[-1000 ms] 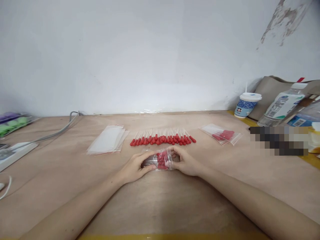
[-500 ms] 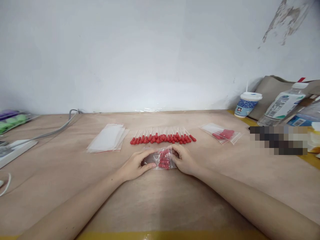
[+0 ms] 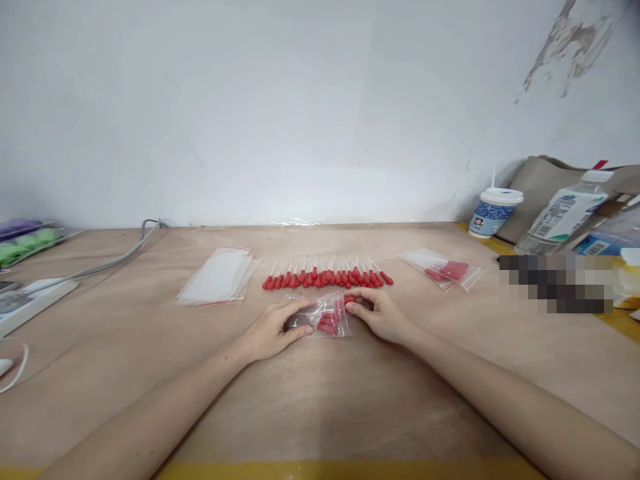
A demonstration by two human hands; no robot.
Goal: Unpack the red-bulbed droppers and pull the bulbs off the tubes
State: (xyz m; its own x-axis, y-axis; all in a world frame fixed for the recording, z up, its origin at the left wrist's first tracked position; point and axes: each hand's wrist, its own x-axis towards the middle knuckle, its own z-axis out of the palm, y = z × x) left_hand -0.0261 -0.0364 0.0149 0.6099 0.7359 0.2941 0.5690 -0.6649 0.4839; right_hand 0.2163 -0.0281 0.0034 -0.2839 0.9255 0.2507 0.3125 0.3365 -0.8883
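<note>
My left hand (image 3: 275,330) grips the left side of a clear plastic zip bag (image 3: 305,313), thumb in front and fingers behind. Inside the bag lie several red-tipped sticks (image 3: 328,325), heads to the right. My right hand (image 3: 380,315) is closed in a pinch on one red-tipped stick (image 3: 349,300) at the bag's right end; its head pokes out between thumb and fingers. Just beyond the bag, a row of loose red-tipped sticks (image 3: 327,277) lies with pale shafts pointing away from me.
A stack of flat clear bags (image 3: 217,277) lies left of the row. Filled bags (image 3: 445,268) lie to its right. Farther right stand a paper cup (image 3: 493,212) and a plastic bottle (image 3: 565,213). A power strip (image 3: 40,303) with a grey cable (image 3: 113,257) is at left.
My right hand has shifted slightly right, and a red stick head now shows between its fingers at the bag's end. Fewer red heads are stacked inside the bag. My left hand stays put.
</note>
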